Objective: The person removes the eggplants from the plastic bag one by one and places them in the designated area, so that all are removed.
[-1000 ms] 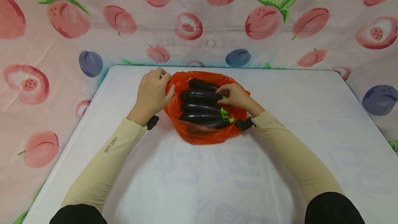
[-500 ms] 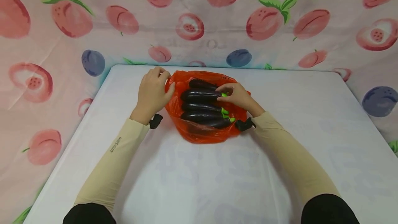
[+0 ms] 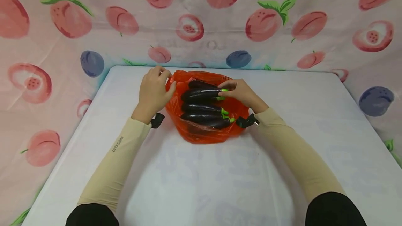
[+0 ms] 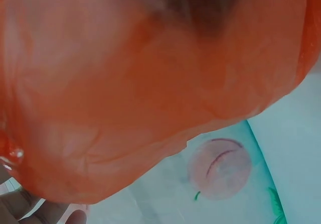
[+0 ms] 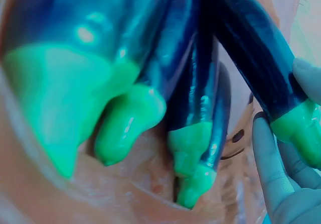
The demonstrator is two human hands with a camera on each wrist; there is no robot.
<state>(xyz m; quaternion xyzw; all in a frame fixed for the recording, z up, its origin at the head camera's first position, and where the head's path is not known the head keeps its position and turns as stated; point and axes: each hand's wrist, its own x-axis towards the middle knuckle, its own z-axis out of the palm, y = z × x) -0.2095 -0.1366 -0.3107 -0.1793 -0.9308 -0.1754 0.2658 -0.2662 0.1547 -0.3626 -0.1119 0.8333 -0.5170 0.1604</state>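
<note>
Purple-black eggplant (image 5: 256, 50) pinched near its green cap in the right hand's (image 3: 241, 93) grip, inside the red-orange bag's (image 3: 204, 137) opening. Progress looks pretty early imo: just one gripped, other eggplants (image 3: 201, 107) lying in there. Left hand (image 3: 153, 88) seems to pinch the rim; bag's on the tabletop (image 3: 201, 177).

The white table (image 3: 201, 184) is marked with faint grey lettering (image 3: 245, 215). It is bordered at the back and both sides by a pale pink cloth (image 3: 220, 27), printed with reddish peaches (image 3: 70, 19), dark blue plums (image 3: 238, 59) and green leaves (image 3: 288, 4). A bluish tint is seen along the table's far edge; soft shadows (image 3: 142, 163) are cast across the white.
</note>
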